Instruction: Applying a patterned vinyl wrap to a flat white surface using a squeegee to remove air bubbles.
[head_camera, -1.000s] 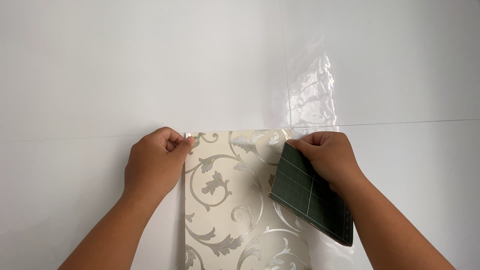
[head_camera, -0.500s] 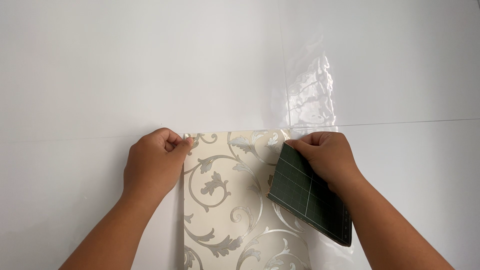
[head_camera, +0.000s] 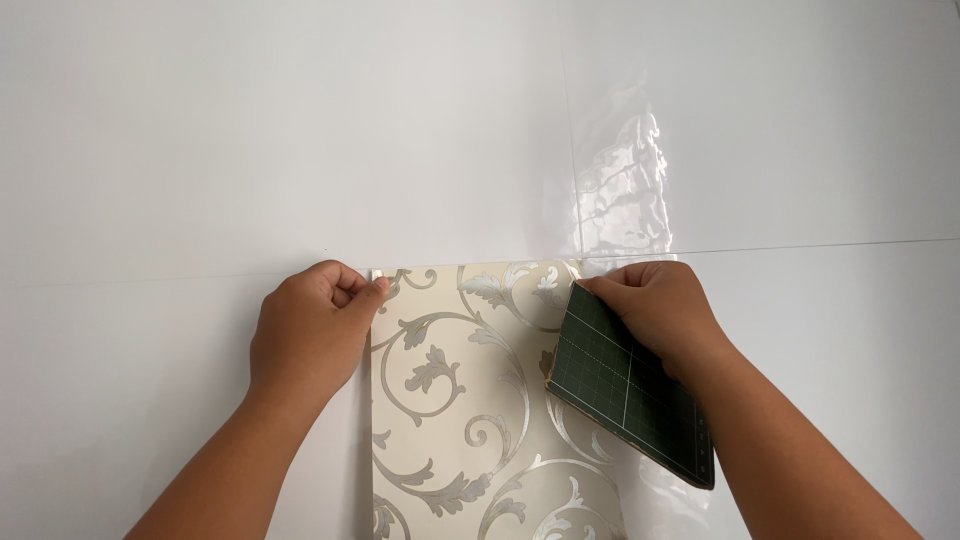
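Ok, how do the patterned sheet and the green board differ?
The patterned sheet is cream with silvery leaf scrolls; the green board is dark with a pale grid. The sheet is larger and hangs straight; the board is small and tilted. The left hand pinches the sheet's top corner; the right hand grips the board. Both lie against the white wall.

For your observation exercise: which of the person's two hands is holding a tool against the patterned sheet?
The right hand: it grips a dark green gridded card. The left hand only pinches the patterned sheet at its top corner.
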